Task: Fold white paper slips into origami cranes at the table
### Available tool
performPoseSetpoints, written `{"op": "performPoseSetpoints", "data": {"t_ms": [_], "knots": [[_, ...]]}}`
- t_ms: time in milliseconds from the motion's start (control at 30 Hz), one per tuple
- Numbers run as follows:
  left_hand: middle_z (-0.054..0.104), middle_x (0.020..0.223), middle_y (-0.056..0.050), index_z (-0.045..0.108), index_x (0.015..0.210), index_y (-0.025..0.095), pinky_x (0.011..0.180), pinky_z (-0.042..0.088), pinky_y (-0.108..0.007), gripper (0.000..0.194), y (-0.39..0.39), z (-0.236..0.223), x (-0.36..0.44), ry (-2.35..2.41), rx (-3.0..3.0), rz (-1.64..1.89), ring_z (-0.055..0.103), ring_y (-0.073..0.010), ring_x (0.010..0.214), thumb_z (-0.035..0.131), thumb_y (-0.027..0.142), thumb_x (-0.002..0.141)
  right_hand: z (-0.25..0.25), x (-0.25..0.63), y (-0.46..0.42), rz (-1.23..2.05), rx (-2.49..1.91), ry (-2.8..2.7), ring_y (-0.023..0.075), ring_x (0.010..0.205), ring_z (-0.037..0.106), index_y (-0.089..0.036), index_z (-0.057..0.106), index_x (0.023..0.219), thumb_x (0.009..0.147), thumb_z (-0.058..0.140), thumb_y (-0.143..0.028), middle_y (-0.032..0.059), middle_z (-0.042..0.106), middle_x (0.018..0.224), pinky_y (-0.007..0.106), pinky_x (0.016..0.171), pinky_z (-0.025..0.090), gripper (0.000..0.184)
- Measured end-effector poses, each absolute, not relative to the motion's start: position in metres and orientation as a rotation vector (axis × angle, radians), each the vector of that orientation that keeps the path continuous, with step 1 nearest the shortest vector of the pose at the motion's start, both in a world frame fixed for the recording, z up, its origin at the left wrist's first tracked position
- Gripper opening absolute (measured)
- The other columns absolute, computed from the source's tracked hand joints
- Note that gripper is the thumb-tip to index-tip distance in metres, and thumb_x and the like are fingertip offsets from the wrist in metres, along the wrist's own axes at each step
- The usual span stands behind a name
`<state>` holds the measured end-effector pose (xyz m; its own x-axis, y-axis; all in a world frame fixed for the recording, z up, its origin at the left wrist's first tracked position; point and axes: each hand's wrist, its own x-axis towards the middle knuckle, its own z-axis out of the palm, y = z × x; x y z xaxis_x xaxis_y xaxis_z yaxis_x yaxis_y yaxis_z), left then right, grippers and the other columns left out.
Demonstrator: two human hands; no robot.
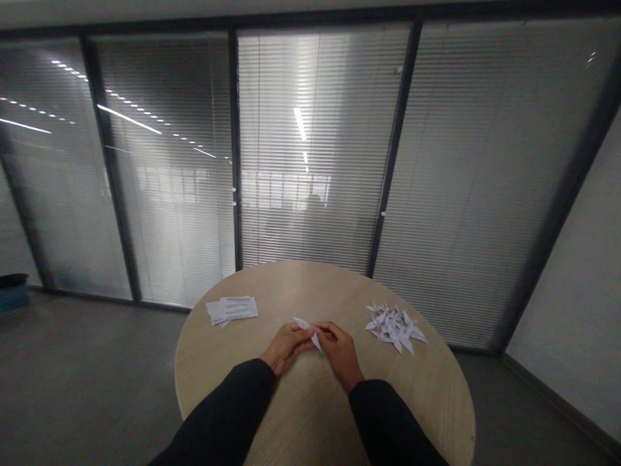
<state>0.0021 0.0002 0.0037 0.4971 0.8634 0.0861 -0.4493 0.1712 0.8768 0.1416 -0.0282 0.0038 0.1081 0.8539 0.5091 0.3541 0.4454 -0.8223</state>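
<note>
Dark sleeves point(226, 404), seen toward 5 and 7 o'clock. Round counter point(310, 285), wood-toned. Folded-paper heap point(395, 329), white, piled at 3 o'clock. Left grip point(285, 346) and right grip point(342, 355), fingers clamped on the last item. Paper slips point(237, 308), overlapped at 10 o'clock. Pointed folded paper point(302, 323), held at dial centre.

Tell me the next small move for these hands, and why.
Perhaps the right hand should press a crease while the left hand steadies the folded paper: fingers of both hold it, and its pointed ends stick out, resembling the folded pile.
</note>
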Motion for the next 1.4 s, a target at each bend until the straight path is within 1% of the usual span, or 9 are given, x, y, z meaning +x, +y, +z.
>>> {"op": "performPoseSetpoints", "data": {"t_ms": [100,267,333,500,700,833,1033,1200,1400], "knots": [[0.071,0.084,-0.013,0.069,0.081,0.006,0.083,0.049,-0.032,0.031,-0.001,0.005,0.003,0.503,1.024,1.031,0.066,-0.0224,0.082,0.078,0.027,0.061,0.003,0.142,-0.028,0.569,-1.100,-1.474,0.0229,0.081,0.065,-0.019,0.070,0.085,0.077,0.056,-0.045,0.0075,0.072,0.088,0.032,0.073,0.052,0.030],[0.071,0.077,-0.013,0.069,0.077,0.006,0.079,0.051,-0.032,0.032,0.000,0.005,0.003,0.581,1.003,1.120,0.067,-0.0202,0.071,0.079,0.031,0.059,0.000,0.143,-0.025,0.712,-1.011,-1.461,0.0249,0.095,0.062,-0.017,0.069,0.096,0.082,0.049,-0.053,0.0105,0.070,0.100,0.036,0.086,0.047,0.044],[0.071,0.074,-0.012,0.070,0.075,0.006,0.077,0.051,-0.032,0.032,0.001,0.005,0.002,0.614,0.996,1.144,0.067,-0.0199,0.068,0.079,0.032,0.058,-0.004,0.144,-0.022,0.786,-0.994,-1.417,0.0254,0.098,0.061,-0.016,0.068,0.099,0.082,0.048,-0.056,0.0113,0.069,0.103,0.037,0.088,0.046,0.048],[0.071,0.071,-0.011,0.070,0.072,0.008,0.073,0.051,-0.030,0.032,0.003,0.005,0.000,0.675,0.977,1.219,0.066,-0.0188,0.066,0.080,0.033,0.056,-0.011,0.145,-0.016,0.942,-0.981,-1.350,0.0279,0.092,0.064,-0.015,0.068,0.099,0.075,0.051,-0.063,0.0127,0.069,0.100,0.037,0.071,0.052,0.056],[0.067,0.062,-0.008,0.068,0.062,0.008,0.059,0.046,-0.025,0.033,0.006,0.005,-0.002,0.790,1.016,1.363,0.059,-0.0143,0.056,0.081,0.037,0.050,-0.009,0.142,-0.020,0.994,-1.045,-1.348,0.0238,0.071,0.067,-0.013,0.070,0.082,0.070,0.058,-0.063,0.0106,0.071,0.076,0.034,0.065,0.052,0.052],[0.063,0.057,-0.005,0.067,0.059,0.009,0.050,0.039,-0.023,0.034,0.009,0.002,0.000,0.872,1.096,1.417,0.053,-0.0115,0.050,0.079,0.040,0.051,-0.003,0.137,-0.025,1.020,-1.070,-1.373,0.0211,0.065,0.067,-0.013,0.068,0.072,0.065,0.066,-0.058,0.0104,0.072,0.072,0.032,0.065,0.052,0.045],[0.062,0.054,-0.005,0.064,0.057,0.010,0.051,0.038,-0.024,0.034,0.010,0.000,0.004,0.857,1.224,1.402,0.052,-0.0124,0.050,0.076,0.042,0.054,-0.003,0.134,-0.025,1.127,-1.053,-1.331,0.0217,0.063,0.067,-0.014,0.066,0.068,0.058,0.072,-0.057,0.0087,0.071,0.067,0.034,0.066,0.052,0.045],[0.064,0.059,-0.006,0.063,0.064,0.011,0.054,0.041,-0.025,0.037,0.011,-0.003,0.008,0.806,1.268,1.397,0.054,-0.0139,0.053,0.073,0.046,0.057,-0.005,0.135,-0.024,1.151,-1.023,-1.313,0.0212,0.060,0.067,-0.013,0.066,0.067,0.060,0.070,-0.059,0.0092,0.071,0.066,0.033,0.063,0.051,0.046],[0.059,0.056,-0.002,0.059,0.063,0.014,0.053,0.039,-0.023,0.035,0.010,-0.005,0.013,0.840,1.330,1.459,0.052,-0.0129,0.054,0.070,0.047,0.060,0.000,0.135,-0.030,1.130,-1.027,-1.339,0.0213,0.058,0.067,-0.014,0.062,0.064,0.063,0.067,-0.059,0.0078,0.070,0.062,0.033,0.061,0.051,0.045]]}}
